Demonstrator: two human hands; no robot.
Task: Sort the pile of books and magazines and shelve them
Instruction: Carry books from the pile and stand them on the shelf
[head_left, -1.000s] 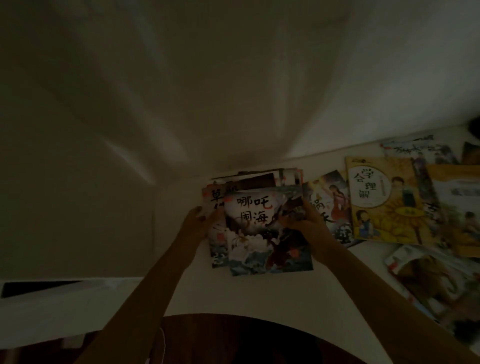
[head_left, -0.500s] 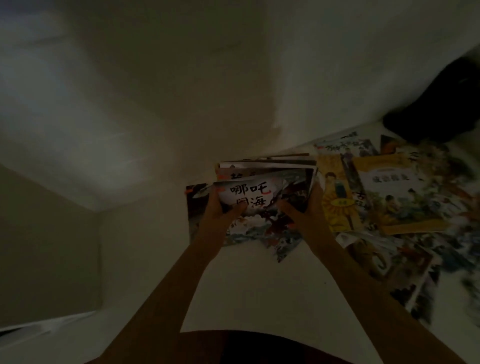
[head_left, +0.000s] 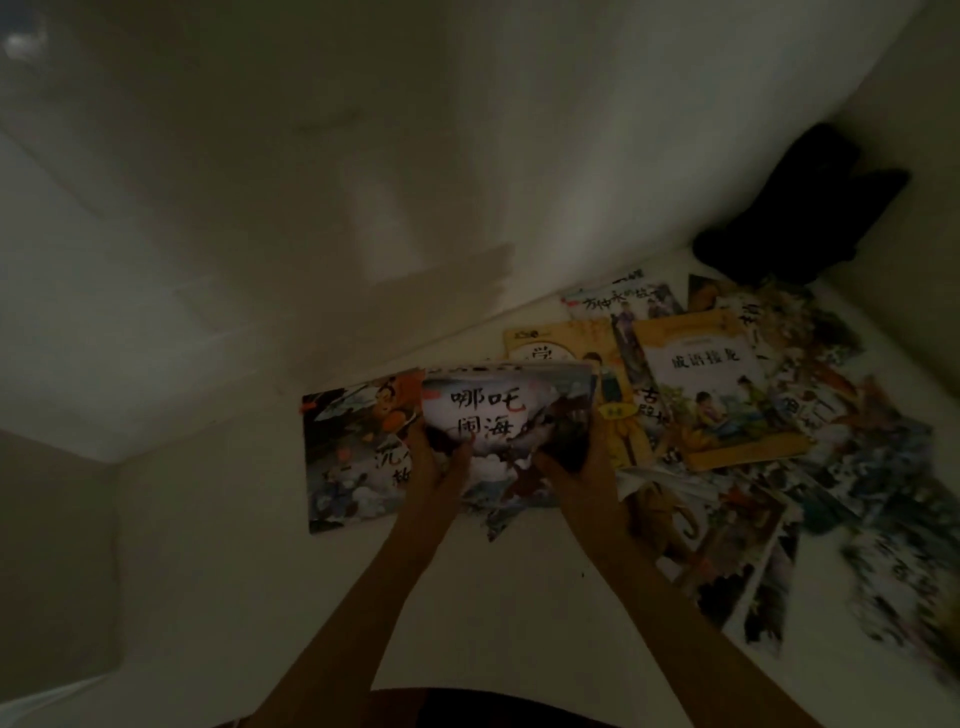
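In dim light I hold a stack of thin picture books (head_left: 506, 410) raised off the white surface (head_left: 260, 545), its top cover showing large black characters. My left hand (head_left: 434, 462) grips the stack's lower left edge and my right hand (head_left: 576, 462) grips its lower right edge. One picture book (head_left: 353, 457) lies flat just left of the stack, partly under my left hand. A yellow book (head_left: 711, 395) and several more books and magazines lie spread out to the right.
A dark bundle (head_left: 795, 208) sits at the far right against the white wall (head_left: 363, 156). Loose magazines (head_left: 883, 519) cover the right side of the surface down to the near edge. The wall meets the surface just behind the books.
The stack has lifted higher and tilted toward me, uncovering the flat book at its left. The view has swung right, showing more of the spread and the dark bundle.
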